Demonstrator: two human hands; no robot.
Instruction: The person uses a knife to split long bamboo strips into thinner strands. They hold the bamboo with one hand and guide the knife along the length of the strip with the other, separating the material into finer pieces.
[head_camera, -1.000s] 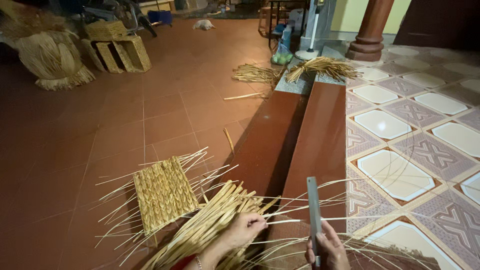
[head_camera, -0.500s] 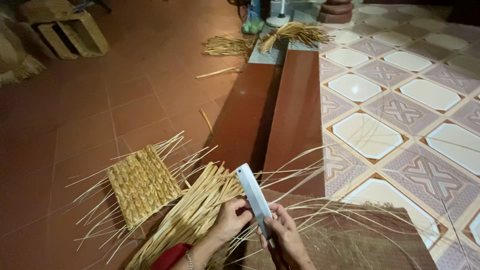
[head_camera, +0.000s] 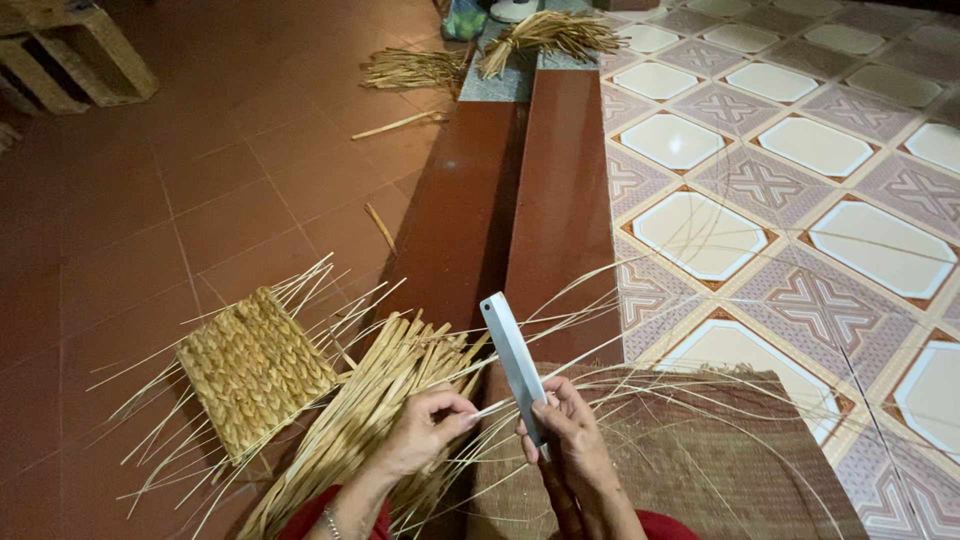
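My right hand (head_camera: 574, 440) grips the handle of a broad flat knife (head_camera: 512, 362), its pale blade pointing up and away from me. My left hand (head_camera: 425, 430) pinches a thin pale straw strand (head_camera: 492, 407) and holds its end against the blade's left side. Both hands hover over a bundle of dried straw stalks (head_camera: 385, 395) lying diagonally on the floor. A small woven straw square (head_camera: 253, 368) with loose strands sticking out lies to the left of the bundle.
A brown woven mat (head_camera: 690, 450) lies under my right hand. A dark red raised step (head_camera: 520, 200) runs away from me, with patterned tiles (head_camera: 780, 180) to its right and red floor tiles (head_camera: 200, 190) to its left. Straw piles (head_camera: 540, 35) lie far ahead; woven crates (head_camera: 70, 60) stand top left.
The view has tilted down and drawn closer. My right hand has brought the knife from upright at the lower right to the centre, and my left hand has come up with a strand against the blade.
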